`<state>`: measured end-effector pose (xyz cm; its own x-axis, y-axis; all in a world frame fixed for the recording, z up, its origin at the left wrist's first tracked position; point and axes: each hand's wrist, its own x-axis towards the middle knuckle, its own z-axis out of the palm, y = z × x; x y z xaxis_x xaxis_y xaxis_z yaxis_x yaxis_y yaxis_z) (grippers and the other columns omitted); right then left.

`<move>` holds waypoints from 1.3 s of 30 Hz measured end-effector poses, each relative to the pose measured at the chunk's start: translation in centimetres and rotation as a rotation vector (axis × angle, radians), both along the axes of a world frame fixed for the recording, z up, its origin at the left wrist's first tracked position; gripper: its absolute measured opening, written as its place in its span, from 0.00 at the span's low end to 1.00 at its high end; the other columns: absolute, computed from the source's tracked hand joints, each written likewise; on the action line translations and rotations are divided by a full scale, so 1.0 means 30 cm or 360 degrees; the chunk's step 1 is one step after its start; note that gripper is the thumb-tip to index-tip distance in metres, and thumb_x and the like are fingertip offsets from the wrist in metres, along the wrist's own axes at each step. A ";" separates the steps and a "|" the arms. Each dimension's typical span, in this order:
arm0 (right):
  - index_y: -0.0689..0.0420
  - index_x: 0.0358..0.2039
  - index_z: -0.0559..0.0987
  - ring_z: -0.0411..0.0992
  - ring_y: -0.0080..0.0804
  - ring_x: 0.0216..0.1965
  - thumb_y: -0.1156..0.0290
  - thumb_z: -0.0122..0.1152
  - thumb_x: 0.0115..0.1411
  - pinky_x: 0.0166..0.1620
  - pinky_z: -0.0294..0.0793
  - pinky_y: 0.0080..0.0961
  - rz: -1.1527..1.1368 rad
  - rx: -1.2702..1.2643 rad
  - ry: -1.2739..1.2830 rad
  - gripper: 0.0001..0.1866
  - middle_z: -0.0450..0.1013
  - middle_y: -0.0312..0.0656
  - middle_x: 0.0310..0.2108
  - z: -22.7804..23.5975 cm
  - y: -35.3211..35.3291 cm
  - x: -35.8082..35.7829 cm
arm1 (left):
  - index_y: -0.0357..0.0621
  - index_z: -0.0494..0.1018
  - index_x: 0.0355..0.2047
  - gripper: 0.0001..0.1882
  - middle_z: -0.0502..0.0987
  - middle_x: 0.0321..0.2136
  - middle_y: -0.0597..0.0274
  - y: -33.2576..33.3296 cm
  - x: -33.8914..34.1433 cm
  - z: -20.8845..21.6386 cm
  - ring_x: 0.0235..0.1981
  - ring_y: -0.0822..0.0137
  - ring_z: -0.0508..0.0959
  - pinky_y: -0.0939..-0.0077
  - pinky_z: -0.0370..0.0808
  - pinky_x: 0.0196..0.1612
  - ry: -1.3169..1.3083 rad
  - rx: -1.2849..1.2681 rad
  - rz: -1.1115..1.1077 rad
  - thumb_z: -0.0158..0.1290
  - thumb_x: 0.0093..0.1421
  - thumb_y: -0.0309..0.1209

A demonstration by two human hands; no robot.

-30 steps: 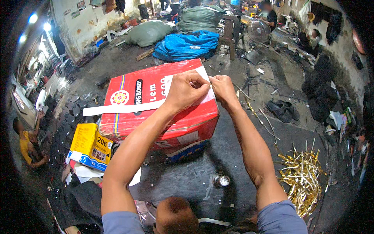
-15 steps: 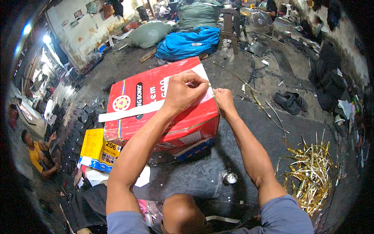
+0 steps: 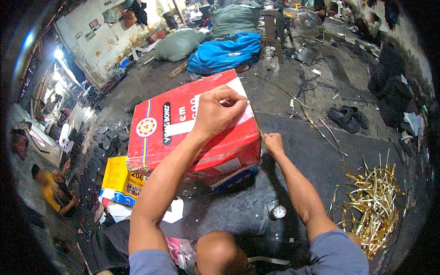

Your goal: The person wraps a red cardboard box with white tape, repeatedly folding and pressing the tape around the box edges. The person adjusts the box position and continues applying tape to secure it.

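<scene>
A red cardboard box [image 3: 183,103] lies in front of me. On its top my left hand [image 3: 217,110] is closed in a pinch at the right edge. A tiny pale bit shows at its fingertips, too small to name. Under that hand runs a white strip [image 3: 179,130], its free end sticking out to the left. A narrow gold strip [image 3: 259,123] goes down from the box's edge to my right hand [image 3: 274,144], whose fingers are closed on it beside the box. Whether the white and gold pieces are one strip is hidden by my left hand.
A pile of gold strips [image 3: 371,208] lies at the right on a dark mat. Near me are a small round metal-topped object [image 3: 277,211] and a yellow-blue box [image 3: 120,178]. Black sandals [image 3: 343,119], a blue sack [image 3: 224,52] and a seated person [image 3: 52,190] are farther off.
My right hand has moved down and away from the box's edge, drawing out more gold strip. The white strip's left end has slid right toward my left hand, which stays in place.
</scene>
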<state>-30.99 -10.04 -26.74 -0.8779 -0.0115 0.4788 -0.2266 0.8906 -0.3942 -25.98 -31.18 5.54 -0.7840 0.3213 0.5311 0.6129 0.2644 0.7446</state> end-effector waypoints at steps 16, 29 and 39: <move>0.66 0.32 0.87 0.82 0.59 0.42 0.60 0.57 0.60 0.46 0.81 0.48 -0.0369 -0.0260 -0.0897 0.19 0.82 0.59 0.36 -0.461 0.037 0.096 | 0.35 0.84 0.30 0.03 0.81 0.32 0.61 -0.045 0.009 -0.009 0.32 0.76 0.79 0.81 0.76 0.31 0.0086 -0.0182 0.0018 0.61 0.59 0.18; 0.67 0.36 0.86 0.80 0.59 0.48 0.62 0.59 0.58 0.53 0.79 0.48 -0.0734 -0.0806 -0.1137 0.19 0.81 0.62 0.42 -0.361 0.035 0.167 | 0.39 0.86 0.32 0.06 0.82 0.31 0.61 -0.084 0.018 -0.006 0.28 0.77 0.78 0.82 0.72 0.28 0.0327 -0.0283 0.0012 0.61 0.57 0.19; 0.61 0.33 0.87 0.82 0.52 0.44 0.57 0.56 0.65 0.48 0.81 0.43 -0.0523 0.0063 -0.0915 0.20 0.83 0.53 0.37 -0.466 0.192 0.172 | 0.39 0.86 0.33 0.06 0.83 0.31 0.59 -0.034 -0.011 -0.001 0.29 0.74 0.80 0.80 0.74 0.28 0.0596 -0.0269 -0.0140 0.61 0.57 0.19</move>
<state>-25.84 -4.29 -40.71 -0.9541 0.2928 -0.0623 0.2963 0.8937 -0.3369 -26.31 -32.20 5.51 -0.5122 0.4854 0.7085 0.8588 0.2982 0.4166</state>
